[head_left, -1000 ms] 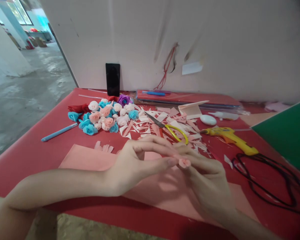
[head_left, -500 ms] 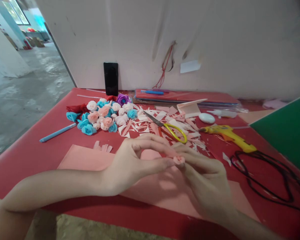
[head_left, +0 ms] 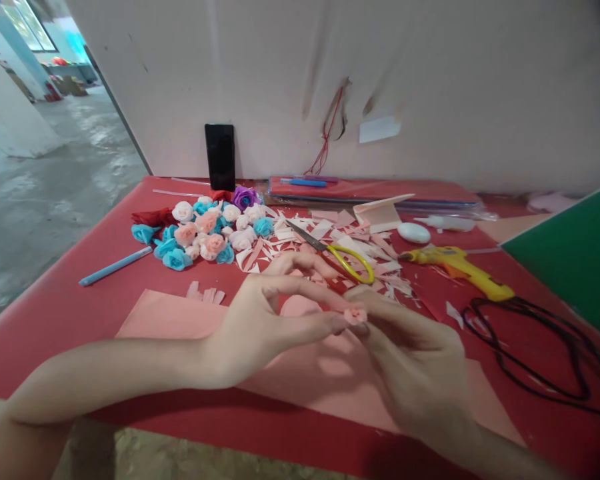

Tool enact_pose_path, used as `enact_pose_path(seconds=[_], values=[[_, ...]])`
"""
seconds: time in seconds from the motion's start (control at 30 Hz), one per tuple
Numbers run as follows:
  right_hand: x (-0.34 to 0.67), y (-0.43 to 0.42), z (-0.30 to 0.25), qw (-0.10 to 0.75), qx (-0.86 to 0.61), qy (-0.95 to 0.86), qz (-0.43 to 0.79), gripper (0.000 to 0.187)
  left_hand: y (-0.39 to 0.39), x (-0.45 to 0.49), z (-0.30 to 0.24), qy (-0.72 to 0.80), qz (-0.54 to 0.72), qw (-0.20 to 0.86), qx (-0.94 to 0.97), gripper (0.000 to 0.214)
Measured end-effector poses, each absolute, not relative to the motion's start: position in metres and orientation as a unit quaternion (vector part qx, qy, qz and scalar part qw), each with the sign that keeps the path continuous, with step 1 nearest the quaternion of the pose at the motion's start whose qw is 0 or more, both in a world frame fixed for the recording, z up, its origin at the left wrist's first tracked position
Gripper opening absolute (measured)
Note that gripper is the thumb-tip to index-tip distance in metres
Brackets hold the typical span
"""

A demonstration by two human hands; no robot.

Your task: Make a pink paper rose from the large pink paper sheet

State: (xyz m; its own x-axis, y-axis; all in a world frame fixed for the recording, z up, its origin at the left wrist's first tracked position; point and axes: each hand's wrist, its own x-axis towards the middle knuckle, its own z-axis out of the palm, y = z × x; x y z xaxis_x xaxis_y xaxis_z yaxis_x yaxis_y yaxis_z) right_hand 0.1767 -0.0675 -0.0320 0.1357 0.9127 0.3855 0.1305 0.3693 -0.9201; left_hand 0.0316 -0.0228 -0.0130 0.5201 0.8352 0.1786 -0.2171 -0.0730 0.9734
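A small pink paper flower (head_left: pixel 355 315) is pinched between the fingertips of both hands, above the middle of the table. My left hand (head_left: pixel 275 320) comes in from the left with thumb and index finger on the flower's near side; its other fingers are curved and lifted. From the right, my right hand (head_left: pixel 415 353) grips the same flower between thumb and fingers, which hide its underside. Beneath both hands lies a pink paper sheet (head_left: pixel 155 316), partly covered by them. Just beyond the fingers rest scissors with yellow handles (head_left: pixel 353 262).
Finished paper roses (head_left: pixel 213 245) in several colours lie at the back left, beside a blue stick (head_left: pixel 115 266). Paper scraps (head_left: pixel 325 230) spread behind my hands. A yellow glue gun (head_left: pixel 460 267) with a black cord (head_left: pixel 525 393) lies right. A phone (head_left: pixel 221 157) leans on the wall.
Both hands keep hold of the flower, which has shifted slightly left and up. The middle fingers of my left hand have lifted and curled more. The surroundings on the table look the same.
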Motion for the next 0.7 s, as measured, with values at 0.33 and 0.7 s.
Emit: enact_pose_path(seconds=[0.33, 0.7], values=[[0.185, -0.068, -0.038, 0.577, -0.475, -0.530, 0.401, 0.007, -0.021, 0.033, -0.016, 0.221, 0.431, 0.682, 0.548, 0.017], [0.180, -0.068, -0.033, 0.541, -0.429, -0.391, 0.608, 0.005, -0.014, 0.035, -0.019, 0.257, 0.416, 0.656, 0.574, 0.012]])
